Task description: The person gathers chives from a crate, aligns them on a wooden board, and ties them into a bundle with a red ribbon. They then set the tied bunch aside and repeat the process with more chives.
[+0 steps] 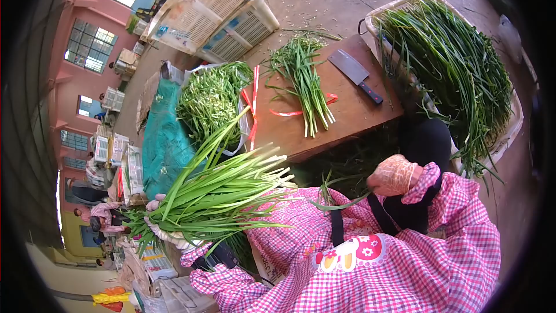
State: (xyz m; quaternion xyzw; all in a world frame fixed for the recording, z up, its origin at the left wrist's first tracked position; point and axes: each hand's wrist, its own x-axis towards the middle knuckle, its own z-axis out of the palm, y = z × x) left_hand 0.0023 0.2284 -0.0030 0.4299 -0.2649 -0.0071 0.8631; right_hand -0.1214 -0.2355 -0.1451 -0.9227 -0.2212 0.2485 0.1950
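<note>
Both hands are covered: with my left hand (163, 233) I grip a thick bunch of greens (220, 188), its fingers partly buried under the leaves; my right hand (395, 175) is curled near my knee, beside a long thin leaf (350, 203), and I cannot tell whether it is pinching that leaf. The gripped bunch slants across my lap, pale stalk ends toward my right hand.

Ahead, between my hands, a brown wooden tabletop (284, 133) bears a second bunch (304, 78), lying over a red-and-white tape (286, 113). A cleaver (350, 71) lies just to the right of that bunch, handle toward my right hand. Another tape (253, 107) lies near the tabletop's left edge.

Beyond my left hand, a white container (204, 66) is heaped with pale trimmings (211, 101), beside a teal cover (163, 119). Ahead and right of my right hand, a white basket (516, 117) brims with long dark leaves (446, 58), some hanging over its rim. Past the trimmings stand pale slatted crates (200, 6), their contents unclear.

Shadow obscures the space under the tabletop. People far off past my left hand are too small to make out.
</note>
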